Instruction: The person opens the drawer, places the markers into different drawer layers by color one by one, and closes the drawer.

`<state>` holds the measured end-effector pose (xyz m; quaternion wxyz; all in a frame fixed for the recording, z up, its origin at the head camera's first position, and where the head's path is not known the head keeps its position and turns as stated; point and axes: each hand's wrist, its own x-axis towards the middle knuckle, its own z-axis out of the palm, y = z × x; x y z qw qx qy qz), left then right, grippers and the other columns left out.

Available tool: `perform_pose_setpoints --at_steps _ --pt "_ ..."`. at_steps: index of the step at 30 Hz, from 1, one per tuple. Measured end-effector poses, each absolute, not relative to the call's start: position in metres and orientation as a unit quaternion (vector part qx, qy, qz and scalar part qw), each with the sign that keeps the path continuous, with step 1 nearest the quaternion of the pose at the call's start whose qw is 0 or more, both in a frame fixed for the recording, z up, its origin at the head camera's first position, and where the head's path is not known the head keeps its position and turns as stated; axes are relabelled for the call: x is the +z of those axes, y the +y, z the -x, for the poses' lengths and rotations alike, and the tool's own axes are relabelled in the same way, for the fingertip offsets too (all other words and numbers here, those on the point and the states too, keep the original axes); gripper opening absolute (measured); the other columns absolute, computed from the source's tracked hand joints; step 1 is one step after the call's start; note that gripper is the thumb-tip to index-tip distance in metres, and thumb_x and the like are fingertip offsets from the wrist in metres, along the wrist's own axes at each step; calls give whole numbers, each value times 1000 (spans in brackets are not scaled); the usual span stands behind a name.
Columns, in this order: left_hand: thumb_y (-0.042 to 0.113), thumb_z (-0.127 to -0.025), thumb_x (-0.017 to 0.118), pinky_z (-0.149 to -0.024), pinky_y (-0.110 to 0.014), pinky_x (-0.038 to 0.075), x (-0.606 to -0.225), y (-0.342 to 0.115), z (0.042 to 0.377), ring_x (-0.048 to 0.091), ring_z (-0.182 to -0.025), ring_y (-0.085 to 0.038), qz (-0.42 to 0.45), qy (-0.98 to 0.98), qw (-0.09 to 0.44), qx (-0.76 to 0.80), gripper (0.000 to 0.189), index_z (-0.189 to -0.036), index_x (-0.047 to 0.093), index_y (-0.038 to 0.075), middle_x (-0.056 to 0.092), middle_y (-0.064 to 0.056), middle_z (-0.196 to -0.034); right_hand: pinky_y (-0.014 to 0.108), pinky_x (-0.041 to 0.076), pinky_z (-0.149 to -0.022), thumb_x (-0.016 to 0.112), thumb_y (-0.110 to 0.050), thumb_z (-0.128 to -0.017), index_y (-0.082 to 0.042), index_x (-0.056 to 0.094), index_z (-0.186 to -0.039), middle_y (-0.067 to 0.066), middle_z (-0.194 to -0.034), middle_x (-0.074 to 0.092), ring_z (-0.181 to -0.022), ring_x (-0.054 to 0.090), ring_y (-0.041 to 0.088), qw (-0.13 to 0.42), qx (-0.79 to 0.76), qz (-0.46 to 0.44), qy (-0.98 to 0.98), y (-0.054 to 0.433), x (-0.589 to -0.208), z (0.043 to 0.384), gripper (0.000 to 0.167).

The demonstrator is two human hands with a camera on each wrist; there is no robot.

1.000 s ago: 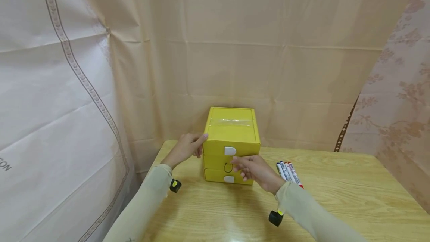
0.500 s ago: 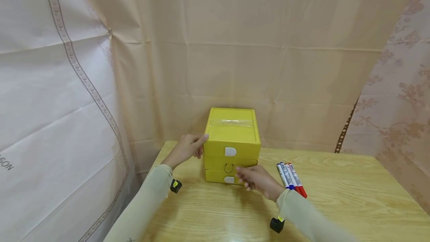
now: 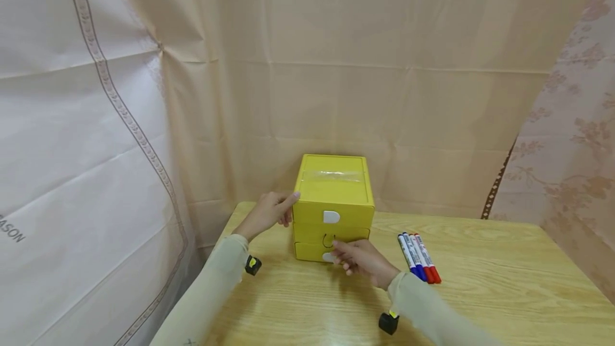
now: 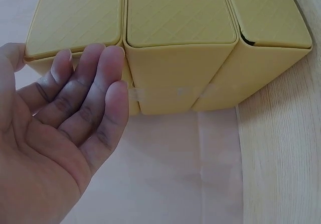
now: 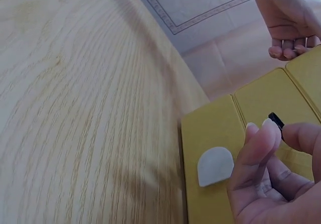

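Note:
A yellow three-drawer box (image 3: 333, 191) stands on the wooden table, drawer fronts facing me. My left hand (image 3: 266, 213) touches its upper left front corner, thumb at the top edge and relaxed fingers along the side; in the left wrist view those fingers (image 4: 90, 78) lie against the box side. At the front of the middle drawer, my right hand (image 3: 366, 261) pinches the thin black loop handle (image 5: 274, 117) between thumb and forefinger, its other fingers curled below. The drawers look pushed in. White tab handles mark the top drawer (image 3: 353, 214) and bottom drawer (image 3: 307, 250).
Several markers (image 3: 419, 258) with blue and red caps lie side by side on the table (image 3: 490, 271), right of the box. Beige cloth (image 3: 326, 100) hangs behind it, with paler patterned cloth on both sides. A black wrist camera hangs at each sleeve.
My right hand has moved down from the upper front of the box, then slightly left to the black loop. The markers show more fully now. My left hand stays at the corner.

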<state>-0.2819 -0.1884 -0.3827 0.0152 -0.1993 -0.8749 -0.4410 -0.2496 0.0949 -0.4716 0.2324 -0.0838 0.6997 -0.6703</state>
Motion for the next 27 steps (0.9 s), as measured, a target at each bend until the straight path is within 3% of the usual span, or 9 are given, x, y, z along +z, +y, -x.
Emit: perform_pose_setpoints --at_steps 5,14,22,27 --pt "59 -106 46 -73 -54 58 -384 -188 282 68 -62 -27 194 -871 10 -451 63 -76 67 7 69 -19 -75 19 47 -60 65 -32 -103 12 68 -115 7 -91 70 -67 53 6 231 -676 85 695 92 -472 252 45" --pt "58 -107 44 -70 -49 59 -380 -187 281 69 -68 -37 203 -876 12 -437 63 -78 68 7 68 -12 -72 17 47 -59 60 -16 -105 15 65 -122 6 -87 68 -64 49 4 216 -696 87 679 88 -470 252 35" --pt "59 -106 44 -66 -42 58 -380 -188 281 69 -70 -40 198 -875 12 -442 65 -77 69 7 68 -11 -72 19 48 -60 64 -20 -104 13 66 -122 8 -89 70 -66 51 5 214 -693 85 684 87 -468 251 38" --pt "59 -106 46 -70 -51 59 -380 -188 281 70 -69 -39 197 -872 10 -449 64 -78 69 6 69 -14 -74 19 47 -59 63 -21 -105 12 65 -124 7 -89 68 -67 50 5 214 -695 81 682 86 -469 250 39"
